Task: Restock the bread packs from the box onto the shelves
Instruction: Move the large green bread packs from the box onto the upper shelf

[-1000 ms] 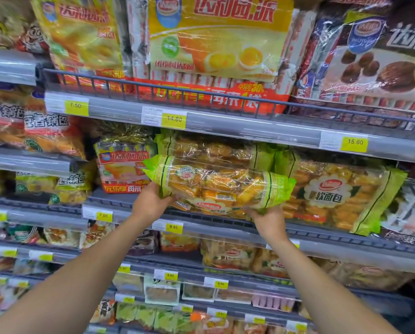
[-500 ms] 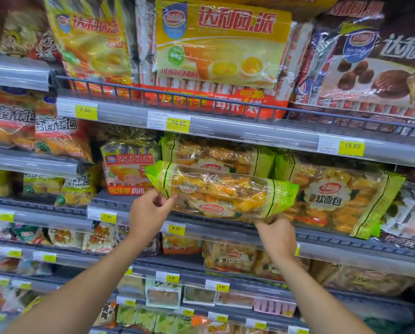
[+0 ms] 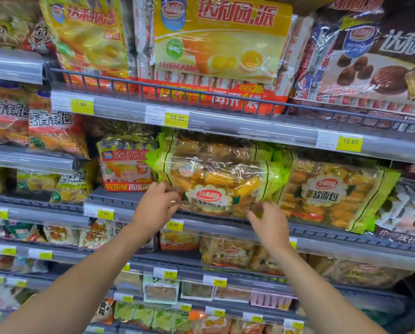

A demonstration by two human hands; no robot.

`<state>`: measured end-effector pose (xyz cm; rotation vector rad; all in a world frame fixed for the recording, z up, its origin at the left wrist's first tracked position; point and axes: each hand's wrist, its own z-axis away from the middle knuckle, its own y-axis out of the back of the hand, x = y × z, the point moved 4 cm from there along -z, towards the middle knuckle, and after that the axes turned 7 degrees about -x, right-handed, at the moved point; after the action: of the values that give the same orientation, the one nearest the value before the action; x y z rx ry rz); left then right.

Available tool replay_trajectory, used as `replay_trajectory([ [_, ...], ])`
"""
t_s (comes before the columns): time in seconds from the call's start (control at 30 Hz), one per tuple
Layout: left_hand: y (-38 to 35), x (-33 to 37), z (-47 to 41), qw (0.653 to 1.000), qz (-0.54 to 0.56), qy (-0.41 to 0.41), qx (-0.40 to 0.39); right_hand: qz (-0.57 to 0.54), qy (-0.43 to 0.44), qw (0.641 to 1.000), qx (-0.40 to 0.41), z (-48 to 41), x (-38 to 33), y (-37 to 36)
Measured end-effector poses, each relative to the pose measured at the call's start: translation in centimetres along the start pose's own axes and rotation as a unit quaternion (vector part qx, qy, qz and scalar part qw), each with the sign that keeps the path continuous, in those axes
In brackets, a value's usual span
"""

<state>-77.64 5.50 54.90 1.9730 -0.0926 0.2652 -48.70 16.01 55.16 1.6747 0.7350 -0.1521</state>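
Head view. A clear, green-ended plastic bread pack (image 3: 222, 186) is seen standing on the grey metal shelf (image 3: 237, 225), leaning on a second like pack behind it. At its 8 o'clock corner the left hand (image 3: 157, 206) is placed, fingers curled loosely against the film. At 5 o'clock the right hand (image 3: 267, 222) is held half open just below the pack's lower edge; contact cannot be told. A larger green-trimmed bread bag (image 3: 334, 194) lies at 3 o'clock, a red-labelled cake bag (image 3: 125, 169) at 9 o'clock.
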Motion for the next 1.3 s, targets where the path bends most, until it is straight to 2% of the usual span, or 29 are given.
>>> replay_trajectory([
  [0.1,-0.3,0.2,-1.1,0.999,-0.024,0.013,-0.016,0.036,0.015,0.999,-0.003,-0.5,0.0,-0.4],
  [0.37,-1.6,0.6,-2.4,0.996,-0.075,0.036,-0.024,0.046,-0.007,0.999,-0.009,-2.4,-0.2,-1.2],
  [0.5,-2.1,0.6,-1.7,0.994,-0.104,0.021,-0.032,0.08,-0.019,0.996,-0.038,-2.0,0.4,-1.8],
  [0.6,-1.4,0.6,-1.2,0.998,-0.047,0.018,-0.03,0.073,-0.022,0.995,-0.07,-1.7,0.9,-1.4],
  [0.7,0.3,0.8,-0.7,0.999,0.035,0.031,0.011,0.045,-0.011,0.995,-0.083,-0.8,1.1,-0.3],
  [0.8,1.2,1.3,0.1,0.996,0.07,0.037,0.044,-0.039,0.048,0.998,-0.029,0.5,0.4,0.6],
  [0.93,2.1,1.6,0.3,0.974,0.168,0.135,0.069,-0.137,0.086,0.986,0.028,1.3,-0.1,0.9],
  [1.0,2.4,1.9,-0.1,0.973,0.167,0.135,0.086,-0.154,0.094,0.982,0.06,1.5,-0.6,1.4],
  [1.1,2.8,1.7,-1.7,0.97,0.174,0.143,0.094,-0.161,0.07,0.982,0.07,0.3,-1.4,2.1],
  [1.23,3.5,1.6,-5.0,0.97,0.133,0.193,0.058,-0.162,-0.011,0.986,0.035,-3.7,-2.5,2.7],
  [1.3,3.4,1.4,-5.6,0.968,0.142,0.204,0.041,-0.159,-0.024,0.987,0.019,-4.8,-2.7,2.5],
])
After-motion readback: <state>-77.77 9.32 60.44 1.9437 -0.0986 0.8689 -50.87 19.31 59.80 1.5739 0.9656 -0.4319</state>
